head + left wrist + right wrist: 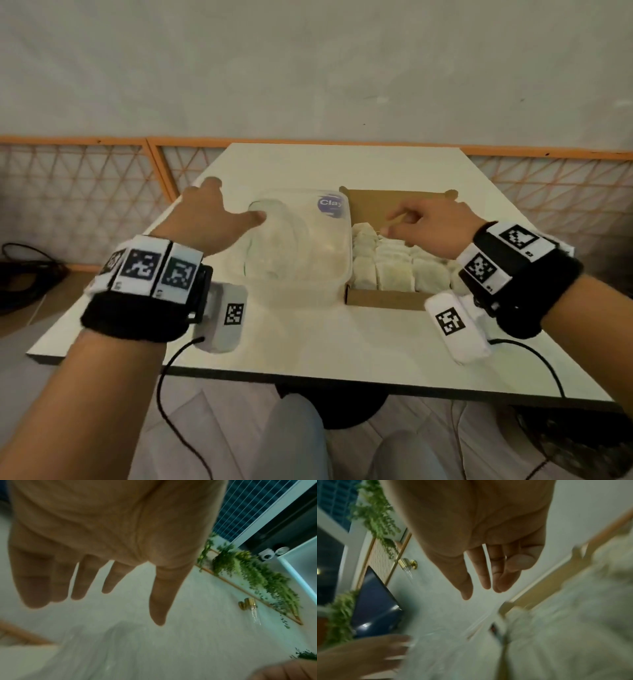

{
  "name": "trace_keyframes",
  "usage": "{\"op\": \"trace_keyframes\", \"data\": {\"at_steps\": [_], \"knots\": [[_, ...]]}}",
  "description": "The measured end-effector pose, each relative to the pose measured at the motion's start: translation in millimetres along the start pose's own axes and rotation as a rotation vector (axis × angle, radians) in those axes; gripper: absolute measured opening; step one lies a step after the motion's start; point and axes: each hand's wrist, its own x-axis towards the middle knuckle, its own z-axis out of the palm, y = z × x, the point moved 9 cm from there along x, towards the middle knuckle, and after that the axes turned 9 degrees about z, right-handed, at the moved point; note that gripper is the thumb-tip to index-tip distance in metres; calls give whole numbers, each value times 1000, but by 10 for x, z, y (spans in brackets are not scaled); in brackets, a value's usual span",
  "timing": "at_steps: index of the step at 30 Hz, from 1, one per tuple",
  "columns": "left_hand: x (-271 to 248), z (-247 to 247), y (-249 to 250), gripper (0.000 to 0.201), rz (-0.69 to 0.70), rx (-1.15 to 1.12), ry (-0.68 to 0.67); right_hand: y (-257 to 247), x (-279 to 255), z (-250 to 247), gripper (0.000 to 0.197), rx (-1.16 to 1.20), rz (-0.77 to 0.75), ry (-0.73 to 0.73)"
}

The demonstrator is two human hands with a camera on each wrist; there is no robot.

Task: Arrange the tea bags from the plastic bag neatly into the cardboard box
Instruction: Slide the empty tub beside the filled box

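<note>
Two hands: both over the table (308, 349), neither holding anything that I can make out
Left hand (209, 219): hovers at the left edge of the bag (301, 253), palm down, fingers straight and spread, thumb stretched toward the bag's rim; its grip is apart and empty, as the left wrist view confirms with all fingers (84, 578) hanging loose
Bag: clear plastic, lying just left of the box (383, 301) and touching its side; it looks thin, limp and slippery, so I judge it best pinned or pinched at the mouth rather than gripped by the body; whether tea bags remain inside is too blurred to tell
Tea bags (394, 274): set in tidy rows in the near part of the box, the far part showing bare cardboard; they look very light, soft and easily crushed or torn, and I judge a gentle pinch at a top edge or by the flat faces would suit them
Right hand (431, 222): above the box's middle, over the back row, wrist raised, fingers loosely curled downward; from the right wrist view the fingers (481, 572) are relaxed and apart with nothing between them
Box: shallow, stiff cardboard, flat on the table, steady enough to need no holding
</note>
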Motion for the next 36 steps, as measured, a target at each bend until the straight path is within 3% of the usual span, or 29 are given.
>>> {"op": "trace_keyframes", "data": {"at_steps": [1, 3, 6, 9, 11, 13, 15, 19, 21, 23, 25, 29, 32, 34, 36], "knots": [[74, 103, -36, 79, -17, 47, -89, -132, -3, 82, 30, 61, -26, -37], [177, 178, 13, 52, 39, 111, -153, -359, 14, 199, 33, 198, -78, -71], [300, 12, 28, 10, 101, -86, -36, -573, 72, 247, 53, 362, -137, -50], [336, -151, 23, 12, 99, -539, 72, -655, 102, 320, 91, 546, -118, -134], [301, -161, 158, 13, 135, -693, 79, -742, 55, 423, 107, 620, -121, -241], [217, -106, 401, 19, 220, -702, 50, -832, 3, 420, 101, 685, -174, -244], [154, -11, 605, 26, 300, -703, 42, -837, -9, 285, 85, 706, -236, -94], [158, 205, 729, 12, 278, -648, 81, -708, -180, -64, 56, 663, -350, 177], [190, 335, 718, 19, 225, -594, 53, -715, -394, -111, 63, 580, -480, 186], [156, 525, 728, 26, 142, -701, -61, -773, -585, 39, 80, 355, -593, 88], [27, 691, 887, 22, 165, -816, -262, -746, -663, 203, 77, 120, -715, 74], [-207, 810, 1083, 40, 116, -1291, -552, -485, -575, -18, 55, 64, -784, 334], [-446, 737, 1232, 54, 149, -1636, -807, -350, -561, -164, 48, 139, -780, 422], [-473, 756, 1308, 52, 181, -1660, -809, -415, -645, -195, 41, 172, -838, 424], [-407, 823, 1348, 25, 229, -1502, -670, -496, -780, -211, 34, 171, -900, 426]]}}
